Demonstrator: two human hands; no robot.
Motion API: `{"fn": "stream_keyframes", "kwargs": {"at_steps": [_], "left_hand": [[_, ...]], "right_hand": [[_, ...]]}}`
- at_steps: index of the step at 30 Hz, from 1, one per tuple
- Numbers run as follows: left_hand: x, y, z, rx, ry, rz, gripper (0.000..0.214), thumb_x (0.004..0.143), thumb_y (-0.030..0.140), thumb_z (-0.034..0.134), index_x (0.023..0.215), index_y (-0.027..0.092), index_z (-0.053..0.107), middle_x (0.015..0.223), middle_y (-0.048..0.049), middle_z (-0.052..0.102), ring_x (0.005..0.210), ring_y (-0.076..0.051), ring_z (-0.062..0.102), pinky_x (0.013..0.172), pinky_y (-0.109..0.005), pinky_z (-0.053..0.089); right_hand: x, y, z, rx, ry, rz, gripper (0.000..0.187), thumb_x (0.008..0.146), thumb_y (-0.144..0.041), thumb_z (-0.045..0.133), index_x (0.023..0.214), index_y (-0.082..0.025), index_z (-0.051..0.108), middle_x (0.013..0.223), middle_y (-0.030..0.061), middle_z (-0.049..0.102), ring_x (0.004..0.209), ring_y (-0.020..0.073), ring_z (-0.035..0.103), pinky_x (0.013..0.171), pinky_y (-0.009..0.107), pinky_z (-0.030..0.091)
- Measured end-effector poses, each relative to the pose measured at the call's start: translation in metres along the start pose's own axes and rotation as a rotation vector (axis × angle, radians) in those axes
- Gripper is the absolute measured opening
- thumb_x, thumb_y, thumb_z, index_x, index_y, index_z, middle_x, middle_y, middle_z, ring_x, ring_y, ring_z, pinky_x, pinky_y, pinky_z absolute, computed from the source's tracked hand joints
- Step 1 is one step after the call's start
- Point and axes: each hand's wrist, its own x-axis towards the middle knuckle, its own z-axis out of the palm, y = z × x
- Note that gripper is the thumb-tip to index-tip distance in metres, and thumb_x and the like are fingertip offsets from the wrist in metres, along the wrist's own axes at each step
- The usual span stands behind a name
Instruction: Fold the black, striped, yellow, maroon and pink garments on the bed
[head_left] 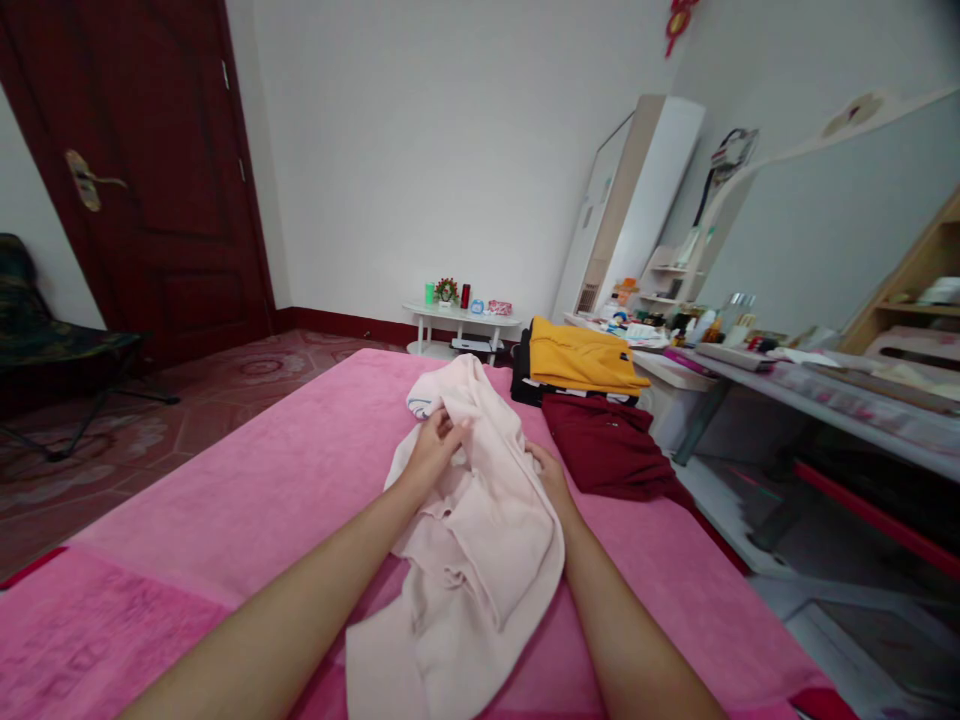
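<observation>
Arranging the cloth (487, 540), I judge. Left hand (439, 445): fingers half-curled on it. Right hand (553, 482): fingers bent at its edge. Cannot tell whether either grips. Rumples call for smoothing.

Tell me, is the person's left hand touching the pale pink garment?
Touching: the head view shows the left hand against the pale pink garment, with no gap visible between them.

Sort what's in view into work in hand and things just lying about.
Work in hand: pale pink garment, left hand and right hand on it; probably yellow garment, maroon garment.
Lying about: camouflage chair, green container, red container, potted flowers.
</observation>
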Motion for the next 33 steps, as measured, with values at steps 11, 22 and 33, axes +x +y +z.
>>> {"fn": "stream_keyframes", "kwargs": {"at_steps": [11, 22, 33], "left_hand": [[0.015, 0.029, -0.011, -0.257, 0.141, 0.002, 0.030, 0.056, 0.022, 0.074, 0.081, 0.015, 0.060, 0.070, 0.0011, 0.063, 0.058, -0.009, 0.055, 0.058, -0.020, 0.045], [0.042, 0.065, -0.080, -0.157, 0.466, 0.076, 0.024, 0.052, 0.016, 0.062, 0.075, 0.017, 0.053, 0.061, 0.0044, 0.057, 0.049, -0.009, 0.051, 0.049, -0.019, 0.039], [-0.015, 0.097, 0.028, 0.115, -0.277, 0.030, 0.016, 0.066, 0.028, 0.067, 0.077, 0.019, 0.060, 0.063, 0.0015, 0.055, 0.053, -0.011, 0.049, 0.048, -0.019, 0.035]], "right_hand": [[-0.002, -0.008, -0.003, -0.043, 0.098, -0.010, 0.026, 0.070, -0.041, 0.053, 0.074, -0.019, 0.066, 0.101, 0.0096, 0.065, 0.102, 0.0247, 0.056, 0.093, 0.036, 0.041], [-0.001, -0.008, -0.020, 0.320, 0.488, 0.355, 0.022, 0.067, -0.033, 0.047, 0.071, -0.017, 0.060, 0.083, 0.0106, 0.068, 0.072, 0.0212, 0.063, 0.065, 0.034, 0.051], [0.006, -0.082, 0.017, -0.143, -0.027, 0.049, 0.077, 0.061, -0.046, 0.073, 0.131, -0.023, 0.047, 0.119, 0.0100, 0.061, 0.106, 0.0268, 0.058, 0.085, 0.038, 0.046]]}}
